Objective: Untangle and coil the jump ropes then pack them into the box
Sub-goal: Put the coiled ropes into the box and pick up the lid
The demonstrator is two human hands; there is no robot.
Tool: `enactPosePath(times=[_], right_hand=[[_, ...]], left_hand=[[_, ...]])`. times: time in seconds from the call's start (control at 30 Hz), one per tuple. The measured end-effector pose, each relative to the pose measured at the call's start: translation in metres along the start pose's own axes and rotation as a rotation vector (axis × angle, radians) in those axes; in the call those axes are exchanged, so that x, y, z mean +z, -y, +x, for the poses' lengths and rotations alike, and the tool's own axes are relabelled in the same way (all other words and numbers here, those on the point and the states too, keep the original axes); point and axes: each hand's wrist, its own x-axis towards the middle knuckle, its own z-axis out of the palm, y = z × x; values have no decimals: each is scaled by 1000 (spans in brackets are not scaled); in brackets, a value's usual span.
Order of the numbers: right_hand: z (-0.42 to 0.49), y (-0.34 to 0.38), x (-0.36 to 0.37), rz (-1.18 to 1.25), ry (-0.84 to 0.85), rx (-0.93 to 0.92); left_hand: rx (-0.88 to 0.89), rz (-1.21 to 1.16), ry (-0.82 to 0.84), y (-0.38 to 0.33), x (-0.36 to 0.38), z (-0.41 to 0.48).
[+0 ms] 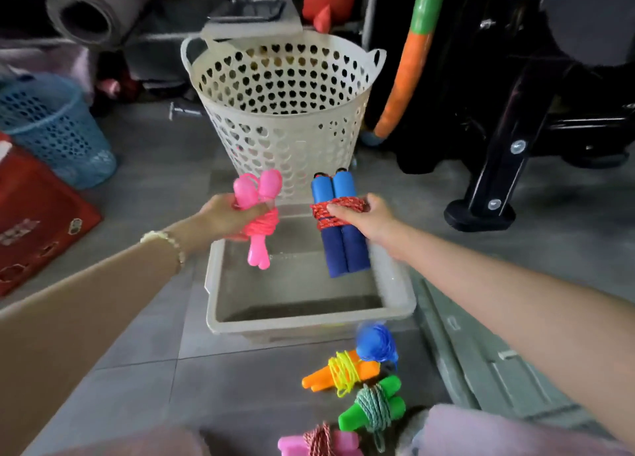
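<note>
My left hand (226,215) grips a coiled pink jump rope (259,222) with pink handles, held above the left part of the translucent plastic box (309,321). My right hand (364,220) holds a jump rope with blue foam handles (338,229) bound by red cord, above the box's right part. The box shows nothing inside. On the floor near me lie more coiled ropes: an orange-handled one (340,373) with yellow cord, a blue one (376,342), a green-handled one (374,404) and a pink-handled one (319,445) at the bottom edge.
A cream basket (285,112) with heart-shaped holes stands just behind the box. A blue basket (51,125) and a red crate (34,215) are at the left. Black exercise equipment (508,146) and an orange-green hoop (409,60) stand at the right. A rolled mat (92,12) lies far left.
</note>
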Motion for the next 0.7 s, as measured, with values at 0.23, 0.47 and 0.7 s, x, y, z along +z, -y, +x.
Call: enactPosePath(times=[0.23,0.47,0.7], right_hand=[[84,-125,56,-278,20,210],[120,-183,94,-185,128,335],[120,-205,104,-258,240,344]], left_hand=[[-276,226,47,143,41,92],[-342,476,49,207,77,129],[-346,425,-108,230,86,126]])
